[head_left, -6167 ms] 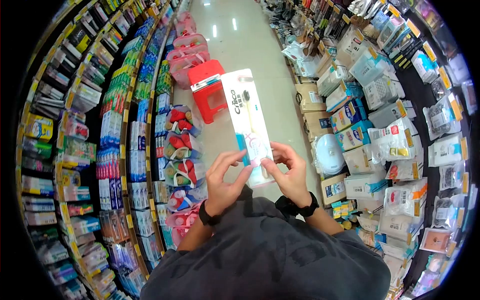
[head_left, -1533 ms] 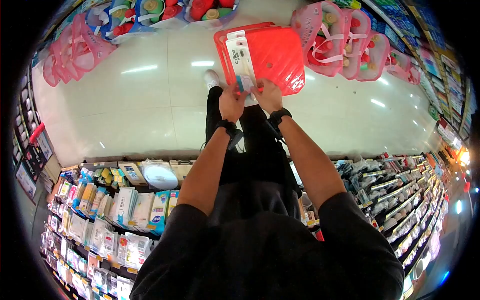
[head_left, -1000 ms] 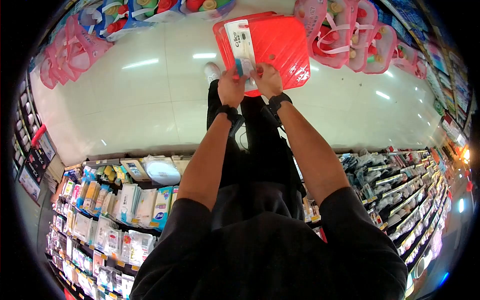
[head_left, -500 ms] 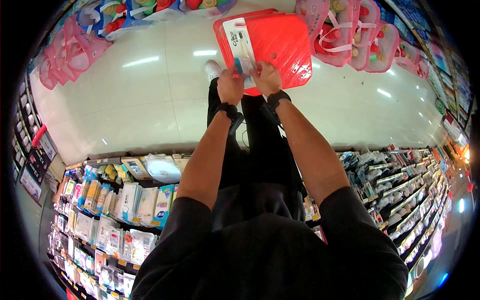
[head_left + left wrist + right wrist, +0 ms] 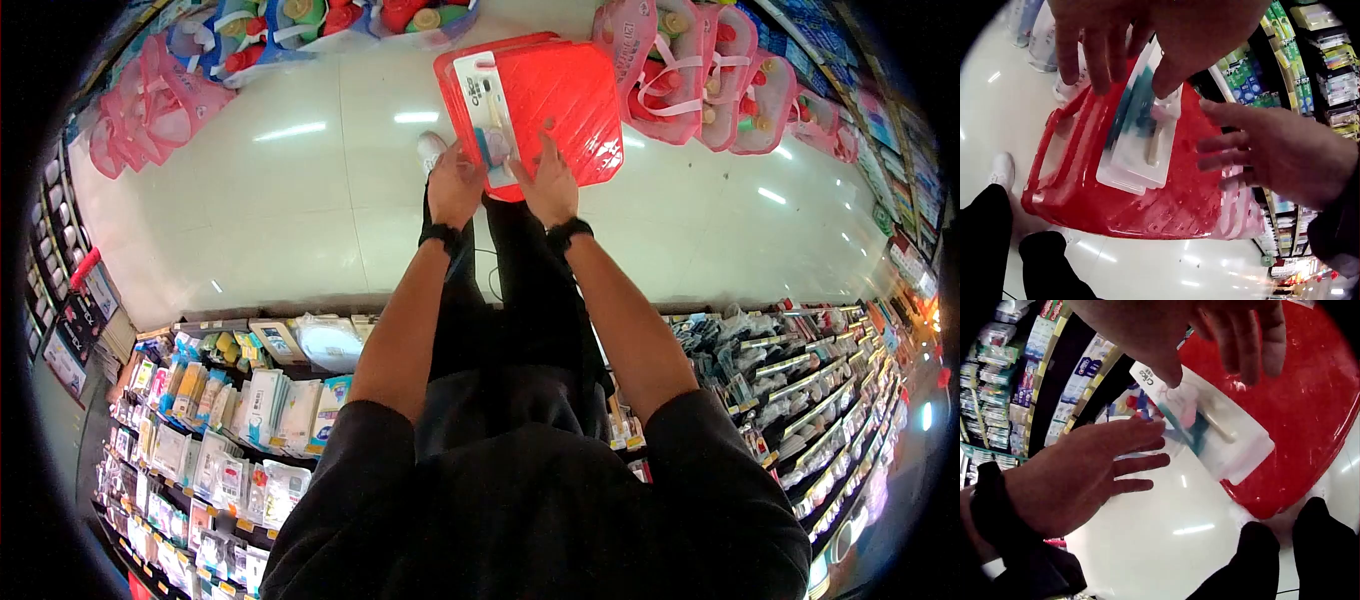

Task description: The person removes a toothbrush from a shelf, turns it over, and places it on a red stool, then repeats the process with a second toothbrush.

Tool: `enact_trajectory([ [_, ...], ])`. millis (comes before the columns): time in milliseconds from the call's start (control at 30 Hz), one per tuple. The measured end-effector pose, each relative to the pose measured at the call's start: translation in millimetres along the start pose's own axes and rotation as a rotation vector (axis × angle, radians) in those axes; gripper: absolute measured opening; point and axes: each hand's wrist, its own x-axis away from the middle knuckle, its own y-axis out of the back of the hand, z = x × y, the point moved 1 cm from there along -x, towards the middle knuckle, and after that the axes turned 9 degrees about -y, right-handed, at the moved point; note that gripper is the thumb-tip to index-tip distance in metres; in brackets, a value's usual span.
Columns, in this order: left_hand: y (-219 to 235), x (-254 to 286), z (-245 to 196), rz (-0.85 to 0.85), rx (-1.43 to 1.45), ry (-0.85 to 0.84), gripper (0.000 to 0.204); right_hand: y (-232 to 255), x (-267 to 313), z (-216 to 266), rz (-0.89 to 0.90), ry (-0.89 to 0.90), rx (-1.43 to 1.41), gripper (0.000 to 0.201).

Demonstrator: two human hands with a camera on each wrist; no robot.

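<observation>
The toothbrush pack lies flat on the red stool, toward its 9 o'clock edge. The left hand hovers at the pack's 6 o'clock end, fingers straight, its grip loose and empty. The right hand, at 4 o'clock, is also spread, holding nothing.

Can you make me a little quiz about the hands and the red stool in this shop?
1. True or false: the flat white toothbrush pack lies on top of the red plastic stool.
2. The fingers of the left hand and the right hand are: A curled into fists, B spread open, C tucked in pockets.
3. Fill in: the shoe beside the stool is coloured ____.
Key: 1 true; 2 B; 3 white.
</observation>
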Motion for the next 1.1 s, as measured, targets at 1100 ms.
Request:
enact_trajectory([
  [1100,375,278,-180,-0.375,0.086,-0.676,0.022,97,345,229,0.247,0.564,-0.222,0.026],
])
